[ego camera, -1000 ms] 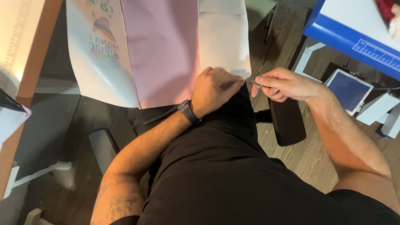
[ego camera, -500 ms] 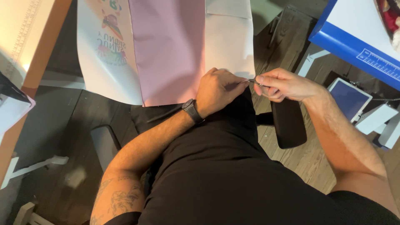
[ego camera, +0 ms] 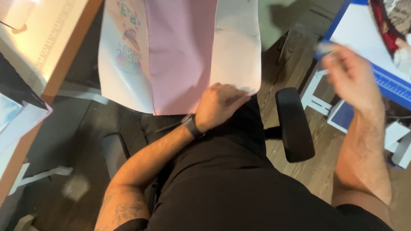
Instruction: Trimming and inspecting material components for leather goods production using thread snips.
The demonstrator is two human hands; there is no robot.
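A large sheet hangs over my lap, with a pink middle panel [ego camera: 180, 55], a white strip on its right and a white strip with a colourful printed design [ego camera: 128, 47] on its left. My left hand [ego camera: 218, 105], a dark watch [ego camera: 191, 125] on its wrist, is closed on the sheet's lower edge near the white right strip. My right hand [ego camera: 349, 75] is raised and blurred at the right, in front of the blue cutting mat [ego camera: 387, 83]. A pale blur shows at its fingertips; I cannot tell whether it holds anything.
A black chair armrest [ego camera: 293, 124] sticks out between my two arms. An orange-edged desk [ego camera: 60, 60] with papers runs along the left. White sheets and a red-patterned item lie on the blue mat at top right. Wooden floor lies below.
My right hand has left the sheet's edge and swung up and right toward the blue mat. My left hand stays on the sheet's lower edge.
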